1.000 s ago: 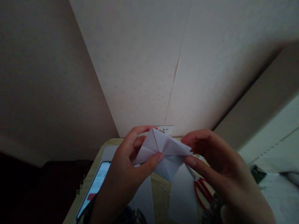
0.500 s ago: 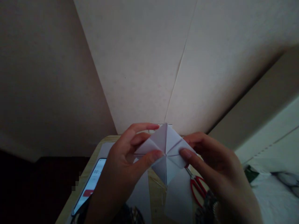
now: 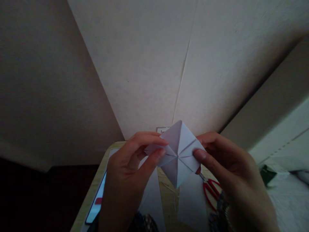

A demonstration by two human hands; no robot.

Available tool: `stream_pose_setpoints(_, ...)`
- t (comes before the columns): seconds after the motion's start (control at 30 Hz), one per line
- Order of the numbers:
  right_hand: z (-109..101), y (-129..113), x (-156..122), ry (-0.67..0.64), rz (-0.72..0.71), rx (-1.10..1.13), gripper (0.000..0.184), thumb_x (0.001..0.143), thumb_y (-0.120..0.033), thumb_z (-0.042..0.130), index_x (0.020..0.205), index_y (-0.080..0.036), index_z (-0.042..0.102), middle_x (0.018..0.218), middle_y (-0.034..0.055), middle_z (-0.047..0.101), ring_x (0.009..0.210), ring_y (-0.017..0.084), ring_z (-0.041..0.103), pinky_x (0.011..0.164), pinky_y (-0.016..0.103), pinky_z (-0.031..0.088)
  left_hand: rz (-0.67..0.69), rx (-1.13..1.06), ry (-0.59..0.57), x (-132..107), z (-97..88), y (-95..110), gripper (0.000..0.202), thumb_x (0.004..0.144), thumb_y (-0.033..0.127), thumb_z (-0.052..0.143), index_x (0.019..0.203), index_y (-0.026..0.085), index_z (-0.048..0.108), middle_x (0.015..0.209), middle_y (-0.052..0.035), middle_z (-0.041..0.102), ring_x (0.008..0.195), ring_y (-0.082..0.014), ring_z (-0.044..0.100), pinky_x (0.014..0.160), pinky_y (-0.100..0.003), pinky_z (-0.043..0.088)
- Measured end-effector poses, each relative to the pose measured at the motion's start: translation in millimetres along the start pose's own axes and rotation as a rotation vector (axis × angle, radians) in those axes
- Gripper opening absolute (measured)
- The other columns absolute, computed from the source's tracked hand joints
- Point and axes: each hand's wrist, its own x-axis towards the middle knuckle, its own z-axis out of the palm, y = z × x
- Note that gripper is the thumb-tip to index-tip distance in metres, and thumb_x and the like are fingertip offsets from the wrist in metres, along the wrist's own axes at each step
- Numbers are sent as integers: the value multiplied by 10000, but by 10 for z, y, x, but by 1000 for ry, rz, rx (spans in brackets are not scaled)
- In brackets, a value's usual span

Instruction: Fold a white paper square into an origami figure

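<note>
Between my two hands a white folded paper (image 3: 177,145) is held up above the table, diamond-shaped, with creases meeting at its middle. My left hand (image 3: 135,164) pinches its left corner between thumb and forefinger. On the right side, my right hand (image 3: 222,164) grips the paper with the thumb on its front face and the other fingers behind, mostly hidden. Beneath it, scissors with red handles (image 3: 211,190) lie beside my right wrist, their blades partly covered. White paper sheets (image 3: 193,199) lie on the table under the hands.
A phone (image 3: 96,199) with a lit screen lies at the left edge of the wooden table (image 3: 111,148). Thin white sticks (image 3: 173,203) rest between the sheets. Walls rise close behind the table. At right is a pale plastic-looking surface with a dark green item (image 3: 267,175).
The folded paper has shifted slightly right and up in view. My left forefinger has come down from near the top edge onto the left flap, by the thumb.
</note>
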Motion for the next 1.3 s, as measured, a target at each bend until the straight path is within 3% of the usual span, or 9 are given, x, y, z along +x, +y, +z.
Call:
stream_pose_setpoints(0.17, -10, -6, -29, 37, -21, 1, 155, 932, -195, 709, 832, -307, 746, 707, -44, 701, 625, 135, 655, 568, 221, 529, 35, 83, 27, -20, 56, -2, 155, 821, 140, 781, 866, 287, 803, 964, 28, 794, 950, -183, 742, 820, -251, 614)
stream_pose_setpoints(0.33, -31, -1, -47, 39, -63, -62, 160, 940, -189, 706, 844, -312, 738, 699, -59, 703, 619, 119, 656, 546, 205, 502, -31, -32, -16, -32, 103, -36, 207, 781, 100, 805, 873, 282, 766, 1101, 33, 791, 961, -161, 737, 759, -214, 601)
stream_pose_setpoints(0.5, -27, 8, -67, 22, -102, -148, 150, 945, -184, 696, 844, -292, 723, 688, -59, 689, 622, 122, 647, 558, 219, 499, -137, -157, 62, -33, 147, -20, 376, 648, 91, 885, 937, 277, 734, 960, 35, 777, 965, -174, 746, 768, -217, 621)
stream_pose_setpoints(0.63, -23, 25, -51, 49, -136, -209, 134, 952, -200, 694, 853, -286, 723, 712, -59, 707, 646, 124, 651, 569, 218, 498, -180, -81, 86, -27, 141, 23, 441, 630, 95, 886, 991, 290, 724, 966, 52, 779, 901, -161, 761, 709, -192, 614)
stream_pose_setpoints(0.73, -28, 41, -22, 51, -161, -244, 104, 954, -227, 707, 870, -285, 729, 735, -60, 725, 662, 124, 661, 580, 216, 505, -221, -67, 62, -31, 137, 50, 430, 647, 91, 880, 988, 306, 729, 879, 77, 779, 764, -131, 751, 588, -147, 567)
stream_pose_setpoints(0.93, -36, 52, -49, -23, -181, -278, 53, 955, -241, 715, 950, -294, 712, 776, -59, 732, 728, 135, 704, 634, 219, 547, -215, -109, 68, -49, 175, 32, 351, 675, 84, 851, 928, 318, 783, 762, 68, 785, 581, -101, 701, 504, -125, 517)
stream_pose_setpoints(1.07, -31, 84, -44, 33, -222, -275, 300, 879, -192, 769, 1123, -325, 655, 903, -55, 752, 777, 149, 722, 680, 241, 599, -202, -115, 92, -41, 179, 1, 324, 670, 102, 866, 903, 317, 797, 753, 63, 795, 575, -103, 693, 517, -122, 535)
stream_pose_setpoints(1.17, -37, 104, -7, 97, -283, -284, 237, 842, -157, 766, 977, -300, 634, 907, -51, 723, 733, 142, 691, 631, 236, 588, -209, -135, 83, -29, 159, -14, 330, 662, 125, 893, 916, 308, 792, 757, 53, 804, 584, -117, 702, 506, -130, 535)
stream_pose_setpoints(1.3, -58, 107, 20, 10, -294, -345, 152, 887, -153, 698, 852, -274, 613, 816, -55, 701, 735, 138, 672, 639, 236, 560, -225, -181, 27, -22, 126, -28, 319, 680, 150, 899, 930, 316, 791, 735, 47, 794, 568, -130, 697, 504, -156, 537)
